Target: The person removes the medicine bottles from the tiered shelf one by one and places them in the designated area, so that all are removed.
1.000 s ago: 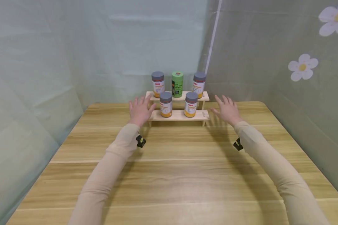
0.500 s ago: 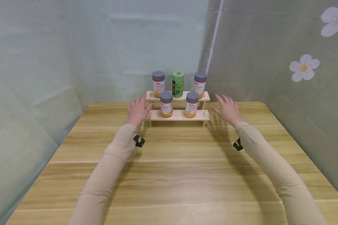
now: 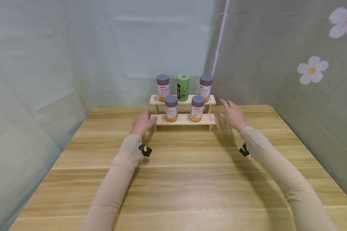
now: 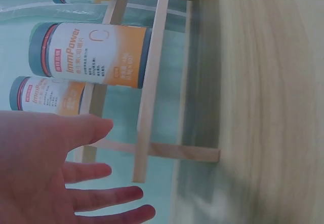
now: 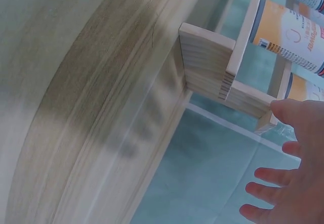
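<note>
Wooden rack (image 3: 183,119), two steps, stands at the far middle of the table (image 3: 185,179). Near step carries two upright jars, grey-topped, white and orange: near-left jar (image 3: 171,110) and near-right jar (image 3: 197,110), set apart. Far step carries three, also upright: far-left jar (image 3: 163,87), green jar (image 3: 183,88) in the middle, far-right jar (image 3: 205,87).

Left hand (image 3: 141,123) is at the rack's left end, fingers spread and holding nothing; thumb points toward the near step, contact cannot be told. Right hand (image 3: 234,116) is just beside the right end, fingers extended and apart, likewise holding nothing; in the right wrist view its thumb tip overlaps the rack's edge, touch uncertain.

Both arms wear beige sleeves (image 3: 110,189), each with a small black device (image 3: 146,150) at the wrist. Pale cloth (image 3: 133,48) hangs beyond; white flowers (image 3: 312,69) show at right.
</note>
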A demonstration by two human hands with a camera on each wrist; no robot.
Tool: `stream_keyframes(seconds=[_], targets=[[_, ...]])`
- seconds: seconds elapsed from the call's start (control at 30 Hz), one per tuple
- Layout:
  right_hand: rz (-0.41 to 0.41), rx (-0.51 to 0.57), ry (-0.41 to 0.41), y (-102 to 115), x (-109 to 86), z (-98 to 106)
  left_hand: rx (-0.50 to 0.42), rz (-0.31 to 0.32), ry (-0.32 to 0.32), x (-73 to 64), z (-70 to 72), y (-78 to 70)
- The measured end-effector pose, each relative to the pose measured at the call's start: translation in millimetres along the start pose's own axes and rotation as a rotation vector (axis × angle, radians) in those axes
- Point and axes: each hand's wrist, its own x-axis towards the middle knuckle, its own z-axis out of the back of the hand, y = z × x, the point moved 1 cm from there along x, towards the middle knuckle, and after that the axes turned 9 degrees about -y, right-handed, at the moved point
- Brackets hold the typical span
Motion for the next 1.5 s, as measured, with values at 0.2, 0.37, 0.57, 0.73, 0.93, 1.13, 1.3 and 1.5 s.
stream_keyframes(seconds=[0.2, 0.37, 0.57, 0.73, 0.93, 1.13, 1.3, 1.5], targets=[[-0.002, 0.026, -0.02, 1, -1.9, -3, -0.116, -0.032, 0.001, 0.3, -13.3, 7.2], [-0.015, 0.05, -0.021, 3, -1.0, -5, -0.243, -0.024, -0.023, 1.8, -20.5, 14.4], [-0.029, 0.097, -0.02, 4, 0.2, -5, -0.325, -0.035, 0.023, 1.7, -32.4, 19.7], [-0.045, 0.173, -0.075, 4, 4.8, -2, -0.381, -0.035, 0.014, 1.4, -39.5, 22.9], [-0.064, 0.208, -0.078, 10, 9.0, 1, -0.398, -0.036, 0.028, 5.5, -39.6, 27.4], [-0.08, 0.286, -0.131, 16, 14.6, 1, -0.427, -0.02, 0.033, 9.7, -39.2, 30.1], [-0.115, 0.341, -0.146, 25, 17.9, 3, -0.444, -0.015, 0.038, 10.8, -42.1, 31.2], [-0.152, 0.371, -0.161, 36, 22.8, 2, -0.452, -0.003, 0.043, 10.2, -42.7, 31.5]])
